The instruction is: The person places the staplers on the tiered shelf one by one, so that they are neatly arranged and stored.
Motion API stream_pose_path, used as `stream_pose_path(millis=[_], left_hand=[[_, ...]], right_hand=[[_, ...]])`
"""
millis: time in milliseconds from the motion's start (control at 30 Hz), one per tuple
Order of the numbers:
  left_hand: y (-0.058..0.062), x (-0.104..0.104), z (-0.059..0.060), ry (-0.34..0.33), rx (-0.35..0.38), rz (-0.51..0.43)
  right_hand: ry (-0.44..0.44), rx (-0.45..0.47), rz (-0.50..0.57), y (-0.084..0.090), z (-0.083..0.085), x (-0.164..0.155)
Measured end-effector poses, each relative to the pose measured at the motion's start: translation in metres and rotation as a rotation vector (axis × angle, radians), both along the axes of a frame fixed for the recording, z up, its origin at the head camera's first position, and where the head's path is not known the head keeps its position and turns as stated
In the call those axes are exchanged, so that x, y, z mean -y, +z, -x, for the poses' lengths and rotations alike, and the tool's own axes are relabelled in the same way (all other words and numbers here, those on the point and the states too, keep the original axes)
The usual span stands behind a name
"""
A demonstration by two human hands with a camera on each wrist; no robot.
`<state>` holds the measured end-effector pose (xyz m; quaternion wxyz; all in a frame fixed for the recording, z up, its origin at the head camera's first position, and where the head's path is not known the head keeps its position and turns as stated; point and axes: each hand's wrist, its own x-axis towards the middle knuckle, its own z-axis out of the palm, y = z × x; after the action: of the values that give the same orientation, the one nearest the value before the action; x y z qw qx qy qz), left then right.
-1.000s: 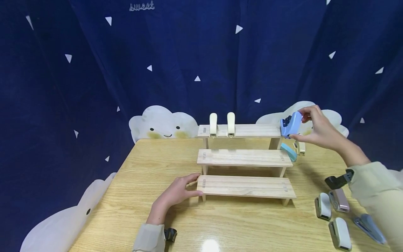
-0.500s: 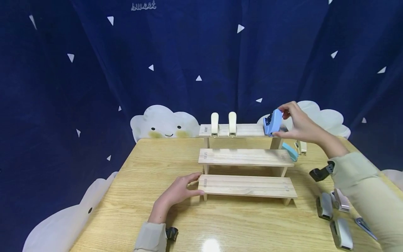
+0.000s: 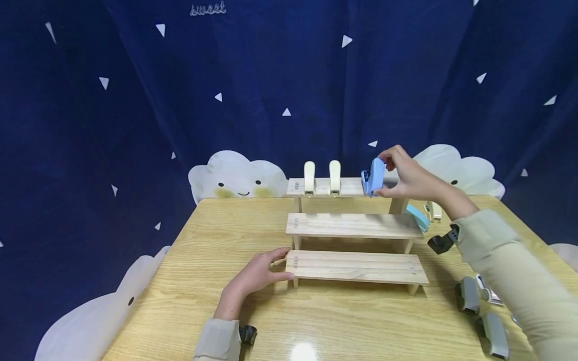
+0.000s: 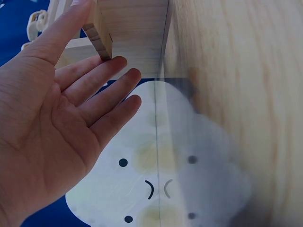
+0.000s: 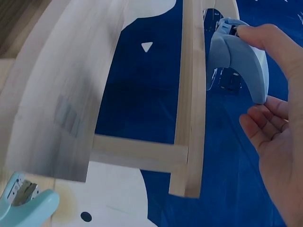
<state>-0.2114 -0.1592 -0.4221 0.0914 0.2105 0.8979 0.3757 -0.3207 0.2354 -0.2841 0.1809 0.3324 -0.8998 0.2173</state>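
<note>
Blue stapler (image 3: 374,176) pinched in right hand (image 3: 406,175) fingers; left hand (image 3: 257,275) fingers relaxed; curtain (image 3: 135,75) reads "sweet"

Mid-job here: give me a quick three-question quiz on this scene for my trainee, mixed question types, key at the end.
1. True or false: the right hand holds the blue stapler at the top shelf of the wooden rack.
2. How many cream staplers stand on that top shelf? A) one B) two C) four
3. Fill in: the left hand rests with straight fingers against the left end of the ______ shelf.

Key: 1 true; 2 B; 3 bottom.
</note>
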Motion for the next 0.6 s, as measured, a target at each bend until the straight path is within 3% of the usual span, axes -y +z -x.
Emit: stream_pose_path(millis=[600], left_hand=[[0.000, 0.000, 0.000, -0.002, -0.002, 0.003]], right_hand=[[0.043, -0.007, -0.061, 0.005, 0.008, 0.021]])
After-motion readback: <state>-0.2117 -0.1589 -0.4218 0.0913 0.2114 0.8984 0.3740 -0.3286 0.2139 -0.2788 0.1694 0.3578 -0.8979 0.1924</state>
